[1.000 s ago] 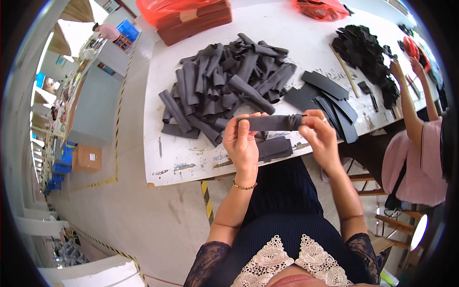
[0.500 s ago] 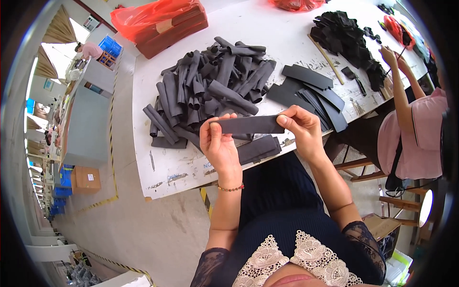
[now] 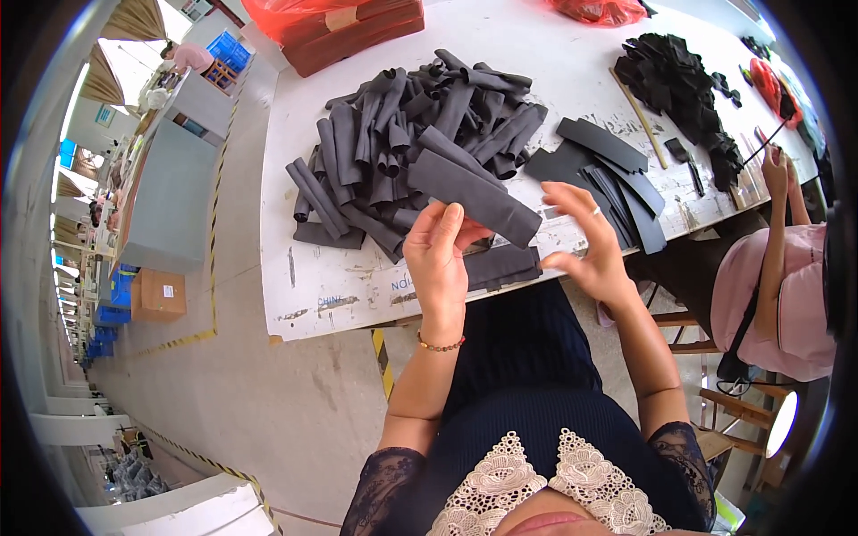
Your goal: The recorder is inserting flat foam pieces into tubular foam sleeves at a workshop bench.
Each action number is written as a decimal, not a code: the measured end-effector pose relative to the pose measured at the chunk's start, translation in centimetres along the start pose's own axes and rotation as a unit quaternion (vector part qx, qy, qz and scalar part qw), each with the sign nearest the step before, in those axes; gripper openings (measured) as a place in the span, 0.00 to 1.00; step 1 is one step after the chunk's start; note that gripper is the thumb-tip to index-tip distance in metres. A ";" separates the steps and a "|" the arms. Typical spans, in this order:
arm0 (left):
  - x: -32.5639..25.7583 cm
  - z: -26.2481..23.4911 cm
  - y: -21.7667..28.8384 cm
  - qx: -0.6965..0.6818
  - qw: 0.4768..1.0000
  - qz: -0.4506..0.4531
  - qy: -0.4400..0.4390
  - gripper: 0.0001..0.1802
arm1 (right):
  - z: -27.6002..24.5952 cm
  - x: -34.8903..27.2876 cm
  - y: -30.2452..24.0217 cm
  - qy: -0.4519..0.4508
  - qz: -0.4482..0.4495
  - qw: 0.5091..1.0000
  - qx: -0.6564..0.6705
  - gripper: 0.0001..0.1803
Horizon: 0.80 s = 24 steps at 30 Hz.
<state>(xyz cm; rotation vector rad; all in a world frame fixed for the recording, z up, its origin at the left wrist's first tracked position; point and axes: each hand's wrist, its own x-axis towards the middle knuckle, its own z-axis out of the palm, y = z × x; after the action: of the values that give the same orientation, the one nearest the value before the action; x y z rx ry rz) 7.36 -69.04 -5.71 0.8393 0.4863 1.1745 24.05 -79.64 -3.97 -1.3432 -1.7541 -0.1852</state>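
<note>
We see left hand [image 3: 440, 259] pinching grey fabric strip [image 3: 472, 196] | right hand [image 3: 585, 246] open beside strip | likely soft, light; grip at ends

Dark grey fabric strip [image 3: 474, 198] above the white table [image 3: 340, 286]; black flat pieces [image 3: 617, 179] beside it; red bag [image 3: 295, 13] at the table's far edge.

— What sat at the far end of the counter [image 3: 322, 286]?
— A red bag [image 3: 295, 13] over brown boxes [image 3: 357, 31].
— And to the right?
— A co-worker [image 3: 791, 295] in pink, seated beside black scraps [image 3: 679, 80].
</note>
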 end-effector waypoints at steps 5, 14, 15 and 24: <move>-0.6 0.0 -0.9 0.035 0.999 -0.008 -0.030 0.11 | 2.0 -1.1 0.1 0.037 0.413 0.804 0.426 0.22; 2.0 0.4 -1.0 -0.148 0.986 -0.068 0.029 0.18 | 3.1 -1.0 -1.1 -0.019 0.410 0.858 0.308 0.12; 2.2 -0.1 -1.5 -0.206 0.975 -0.081 0.028 0.18 | 3.3 -1.2 -1.2 0.000 0.419 0.858 0.299 0.12; 0.8 -2.7 1.8 0.054 0.997 0.053 0.016 0.21 | 1.7 -0.6 0.6 -0.034 0.430 0.831 0.351 0.09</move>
<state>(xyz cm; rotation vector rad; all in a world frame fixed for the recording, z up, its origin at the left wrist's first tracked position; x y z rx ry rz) 4.58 -67.15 -5.93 0.9503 0.5410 1.2705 23.64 -78.82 -5.58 -1.4125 -0.9310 0.9316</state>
